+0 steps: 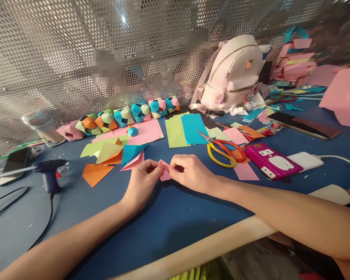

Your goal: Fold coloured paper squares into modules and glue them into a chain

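A small folded piece of pink paper point(164, 174) is held between my two hands, a little above the blue table. My left hand point(142, 181) pinches its left side between thumb and fingers. On its right side, my right hand point(189, 171) grips the paper the same way, fingers curled. Just beyond my left hand lie folded paper pieces, one blue point(132, 154) and one orange point(97, 174). Stacked green sheets point(176, 134) and blue sheets point(196, 130) rest behind my hands. Scissors with red and yellow handles point(221, 153) lie beyond my right hand.
A row of folded paper balls point(124, 116) lines the back, before a perforated metal screen point(61, 42). At left are a glue gun point(48, 175) and a bottle point(42, 126). A backpack point(233, 77), a purple box point(272, 161) and a phone point(305, 125) occupy the right.
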Demonstrator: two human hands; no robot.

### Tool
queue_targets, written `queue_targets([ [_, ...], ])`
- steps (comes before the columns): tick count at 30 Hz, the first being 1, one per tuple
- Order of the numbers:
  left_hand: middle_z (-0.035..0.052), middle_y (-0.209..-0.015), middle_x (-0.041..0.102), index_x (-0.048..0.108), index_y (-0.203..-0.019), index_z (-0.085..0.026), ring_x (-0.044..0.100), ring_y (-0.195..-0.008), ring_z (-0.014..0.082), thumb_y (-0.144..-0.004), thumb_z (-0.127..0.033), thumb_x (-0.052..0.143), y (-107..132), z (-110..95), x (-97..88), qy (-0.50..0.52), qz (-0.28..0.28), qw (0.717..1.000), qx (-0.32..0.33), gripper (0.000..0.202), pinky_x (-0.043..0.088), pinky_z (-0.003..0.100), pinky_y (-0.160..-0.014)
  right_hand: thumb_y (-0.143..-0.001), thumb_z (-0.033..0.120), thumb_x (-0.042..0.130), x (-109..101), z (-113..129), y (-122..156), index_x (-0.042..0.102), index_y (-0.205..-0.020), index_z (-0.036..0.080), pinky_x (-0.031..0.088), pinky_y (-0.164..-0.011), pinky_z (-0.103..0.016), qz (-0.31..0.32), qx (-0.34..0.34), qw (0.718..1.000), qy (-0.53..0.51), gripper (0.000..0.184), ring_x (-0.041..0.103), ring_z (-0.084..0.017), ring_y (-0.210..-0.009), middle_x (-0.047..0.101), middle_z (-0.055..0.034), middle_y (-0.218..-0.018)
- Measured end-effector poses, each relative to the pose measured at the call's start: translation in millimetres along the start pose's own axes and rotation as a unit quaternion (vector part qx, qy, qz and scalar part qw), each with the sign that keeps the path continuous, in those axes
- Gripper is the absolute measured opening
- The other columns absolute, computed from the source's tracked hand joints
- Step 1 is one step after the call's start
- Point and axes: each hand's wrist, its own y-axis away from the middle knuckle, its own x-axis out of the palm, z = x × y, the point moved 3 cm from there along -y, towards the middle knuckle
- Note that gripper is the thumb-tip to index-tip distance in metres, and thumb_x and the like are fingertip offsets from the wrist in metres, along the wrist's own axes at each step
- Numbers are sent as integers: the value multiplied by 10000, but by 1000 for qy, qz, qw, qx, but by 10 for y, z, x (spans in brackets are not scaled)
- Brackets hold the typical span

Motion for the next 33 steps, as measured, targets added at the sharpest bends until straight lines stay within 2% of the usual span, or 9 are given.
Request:
queue_targets([
  [4,-4,-634,596,624,-666,-154,505,-604,116,-736,-411,678,-2,-9,3,-3,6,1000,-1,272,391,231,-573,-785,158,511,-3,1,-6,367,-552,190,289,-551,-233,7,11,1000,-8,276,368,-87,-541,412,42,-547],
  [9,35,-805,679,704,-877,-166,572,-723,154,-740,-404,679,-7,-19,14,36,31,999,-9,276,456,260,-676,-783,205,528,-12,-18,-26,400,-551,185,289,-507,-213,21,60,997,-45,266,376,-79,-517,436,44,-529],
  [12,45,-796,688,721,-818,-165,586,-732,169,-739,-410,676,-17,-9,6,38,27,999,-11,262,471,274,-696,-774,192,527,-18,-13,-32,401,-541,183,289,-507,-211,21,57,997,-40,265,366,-76,-509,435,46,-519],
  [16,24,-716,658,709,-733,-159,555,-679,145,-744,-401,677,-23,-8,-1,28,22,999,9,244,449,247,-640,-764,158,531,-22,-8,-34,394,-532,180,278,-504,-211,32,59,997,-35,271,354,-71,-503,421,53,-512],
  [21,20,-736,671,718,-799,-165,560,-682,143,-747,-394,679,-22,-11,-4,33,18,999,19,238,460,251,-652,-755,127,534,-21,-8,-41,430,-539,170,271,-499,-210,59,78,995,-34,243,360,-68,-508,431,54,-520],
  [24,10,-672,640,702,-728,-162,541,-633,135,-763,-379,661,-22,-10,-6,33,24,999,33,223,443,249,-615,-751,119,531,-20,-11,-41,435,-538,168,266,-500,-213,66,82,994,-31,239,358,-69,-515,426,54,-522],
  [29,-9,-610,587,622,-614,-166,506,-607,118,-782,-294,625,-24,28,-10,75,29,996,41,211,420,241,-600,-755,137,541,-19,5,-35,466,-546,162,263,-495,-214,72,78,993,-42,223,362,-69,-513,442,53,-520],
  [33,-20,-613,561,599,-644,-168,496,-588,107,-794,-287,608,-32,67,10,109,37,993,29,191,420,234,-579,-750,140,542,-26,13,-41,469,-542,160,276,-500,-210,78,76,993,-54,222,364,-69,-521,440,53,-519],
])
